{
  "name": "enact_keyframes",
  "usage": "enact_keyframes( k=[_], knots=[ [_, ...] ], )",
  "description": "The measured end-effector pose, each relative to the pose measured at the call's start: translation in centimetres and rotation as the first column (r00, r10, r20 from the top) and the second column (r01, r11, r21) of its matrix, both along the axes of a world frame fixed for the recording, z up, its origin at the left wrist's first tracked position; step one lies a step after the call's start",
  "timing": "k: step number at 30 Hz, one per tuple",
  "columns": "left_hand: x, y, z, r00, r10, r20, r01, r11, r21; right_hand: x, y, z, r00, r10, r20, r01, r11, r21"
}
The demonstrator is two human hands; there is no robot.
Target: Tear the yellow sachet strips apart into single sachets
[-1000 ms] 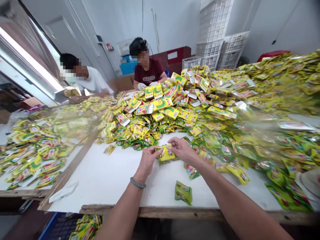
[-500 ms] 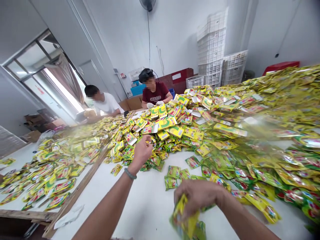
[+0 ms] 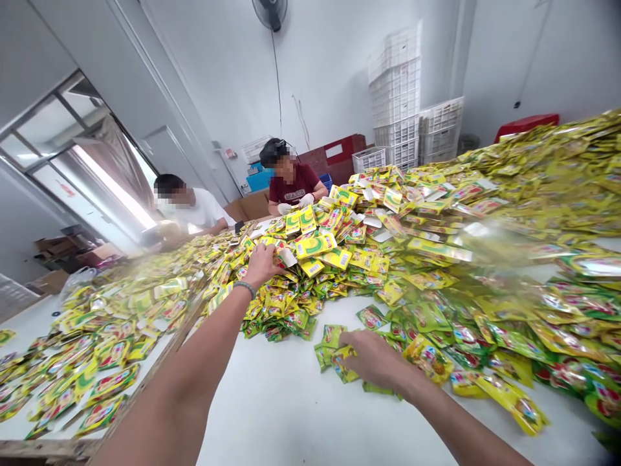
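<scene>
My left hand (image 3: 259, 265) reaches far out onto a heap of small yellow and green sachets (image 3: 310, 272); its fingers are curled on the packets at the top of the heap. What it grips is hidden. A grey bead bracelet (image 3: 245, 287) sits on that wrist. My right hand (image 3: 371, 358) lies lower, near the front of the white table (image 3: 272, 408), fingers closed on a yellow-green sachet (image 3: 342, 359) among a few loose ones.
Sachets cover the table's right side (image 3: 509, 259) and a second table on the left (image 3: 97, 336). Two other people (image 3: 291, 184) (image 3: 187, 207) sit at the far side. White crates (image 3: 402, 97) are stacked against the back wall, with a fan (image 3: 269, 11) above.
My left hand has stretched further out onto the heap. My right hand, which had pulled back low with packets, has come forward and down onto the loose sachets. The camera tilted up.
</scene>
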State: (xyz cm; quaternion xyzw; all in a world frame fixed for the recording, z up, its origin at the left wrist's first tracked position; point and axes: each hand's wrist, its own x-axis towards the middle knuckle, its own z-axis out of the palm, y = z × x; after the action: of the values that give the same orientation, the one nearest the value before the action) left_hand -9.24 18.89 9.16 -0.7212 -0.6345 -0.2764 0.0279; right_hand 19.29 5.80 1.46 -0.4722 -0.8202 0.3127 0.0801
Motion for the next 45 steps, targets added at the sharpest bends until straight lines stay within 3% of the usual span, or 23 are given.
enact_keyframes(
  k=[5,7,9,12,15,19,22,26,30,36,41,45],
  knots=[
    [1.2,-4.6,0.0,0.997,0.066,0.047,-0.070,0.992,0.107,-0.4,0.2,-0.9,0.975,-0.026,-0.221,0.032,0.999,0.022],
    [2.5,-7.3,-0.9,0.986,0.089,0.139,-0.108,0.985,0.134,-0.2,0.5,-0.7,0.950,-0.067,-0.306,0.089,0.994,0.058],
    [4.2,-10.3,-2.8,0.950,0.062,0.305,-0.091,0.992,0.083,0.2,0.9,-0.4,0.909,-0.118,-0.400,0.161,0.984,0.075],
    [7.0,-14.3,-6.9,0.794,0.002,0.608,0.103,0.985,-0.138,0.7,1.3,0.1,0.803,-0.206,-0.560,0.284,0.957,0.056],
    [9.2,-16.7,-10.2,0.592,0.058,0.804,0.294,0.913,-0.282,0.7,1.7,-0.2,0.701,-0.252,-0.667,0.370,0.928,0.039],
    [9.8,-17.3,-11.1,0.417,0.174,0.892,0.337,0.882,-0.329,0.4,2.1,-1.2,0.717,-0.160,-0.679,0.275,0.959,0.064],
    [9.3,-16.9,-10.9,0.355,0.203,0.912,0.365,0.869,-0.336,0.3,2.4,-1.7,0.725,-0.169,-0.667,0.236,0.972,0.011],
    [9.0,-16.8,-10.9,0.350,0.219,0.911,0.362,0.865,-0.347,0.1,2.5,-1.9,0.686,-0.213,-0.696,0.304,0.953,0.007],
    [9.0,-16.9,-11.1,0.349,0.233,0.908,0.322,0.880,-0.350,0.0,2.5,-2.3,0.753,-0.177,-0.633,0.234,0.972,0.007],
    [8.8,-16.9,-10.9,0.399,0.238,0.886,0.293,0.882,-0.369,-0.1,3.0,-2.9,0.611,-0.230,-0.758,0.229,0.967,-0.109],
    [8.9,-17.0,-10.8,0.340,0.256,0.905,0.282,0.890,-0.358,-0.1,2.5,-2.3,0.806,-0.146,-0.573,0.166,0.986,-0.017],
    [9.2,-17.2,-10.9,0.367,0.212,0.906,0.344,0.874,-0.344,-0.1,2.1,-2.0,0.900,-0.046,-0.435,0.095,0.991,0.093]
  ],
)
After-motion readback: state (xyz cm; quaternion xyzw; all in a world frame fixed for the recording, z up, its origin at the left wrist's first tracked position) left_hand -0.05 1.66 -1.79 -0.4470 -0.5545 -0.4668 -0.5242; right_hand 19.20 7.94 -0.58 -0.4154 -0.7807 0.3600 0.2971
